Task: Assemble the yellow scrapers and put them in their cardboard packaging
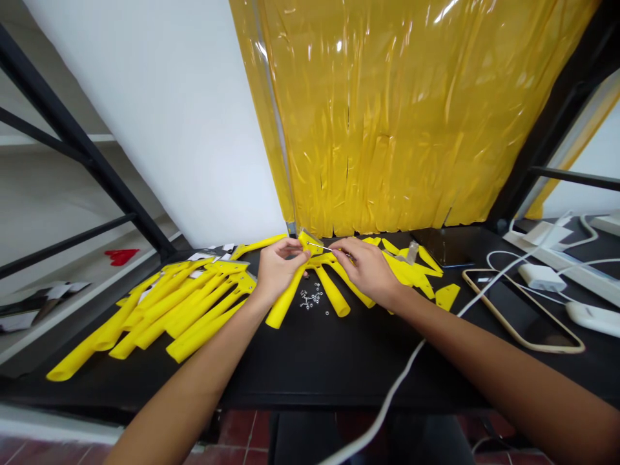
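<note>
My left hand (281,261) is closed around a yellow tubular handle (285,298), near its flat upper end, which has a clear plate on it. My right hand (364,266) grips a thin metal screwdriver (320,246), its tip against that flat end; the grip is mostly hidden by my fingers. Below my hands, small screws and nuts (312,296) lie loose on the black table (368,361). Another yellow handle (335,294) lies just behind them, between my hands.
Several yellow handles (194,323) are piled at the left. Flat yellow pieces (446,296) lie at the right, near a dark tablet (448,247). A phone (526,313), a white charger (541,278) and a white cable (407,371) occupy the right side. A yellow plastic curtain (387,129) hangs behind.
</note>
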A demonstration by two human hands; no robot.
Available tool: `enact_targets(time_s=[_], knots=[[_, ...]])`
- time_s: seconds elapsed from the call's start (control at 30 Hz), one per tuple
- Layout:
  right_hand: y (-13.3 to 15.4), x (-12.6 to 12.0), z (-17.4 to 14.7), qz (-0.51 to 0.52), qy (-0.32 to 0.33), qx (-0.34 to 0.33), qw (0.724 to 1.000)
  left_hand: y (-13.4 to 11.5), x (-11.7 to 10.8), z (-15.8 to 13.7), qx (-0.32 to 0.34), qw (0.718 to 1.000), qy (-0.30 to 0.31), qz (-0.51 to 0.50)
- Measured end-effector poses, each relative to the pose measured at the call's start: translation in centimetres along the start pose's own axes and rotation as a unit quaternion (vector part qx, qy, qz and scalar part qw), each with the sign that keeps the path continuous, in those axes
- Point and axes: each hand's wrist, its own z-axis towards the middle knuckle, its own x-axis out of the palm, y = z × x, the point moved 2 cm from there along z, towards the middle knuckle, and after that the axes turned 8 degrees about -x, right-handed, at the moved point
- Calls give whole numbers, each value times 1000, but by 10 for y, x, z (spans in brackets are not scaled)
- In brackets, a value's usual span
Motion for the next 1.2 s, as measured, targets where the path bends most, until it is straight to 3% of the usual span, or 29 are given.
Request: enact_targets(time_s=[0.17, 0.37, 0.57, 0.7, 0.8, 0.93, 1.07, 1.2], knots=[[6, -4, 1, -26, -53, 13, 998, -1, -3, 1, 4, 1000, -16, 16], [7, -5, 1, 35, -110, 8, 993, 0, -3, 3, 12, 999, -16, 29], [-8, -2, 3, 110, -123, 123, 979, 2, -3, 2, 103, 986, -34, 124], [-16, 1, 4, 194, -95, 173, 961, 6, -3, 5, 14, 999, -11, 32], [-15, 0, 1, 223, -75, 150, 960, 10, -3, 7, -31, 999, -6, 3], [-9, -7, -5, 148, -101, 107, 978, 11, -1, 5, -8, 999, -8, 38], [-9, -5, -9, 58, -88, 93, 990, 6, 2, 1, 29, 998, -12, 56], [-8, -3, -10, 33, -78, 47, 995, 8, 1, 2, 5, 999, -18, 31]])
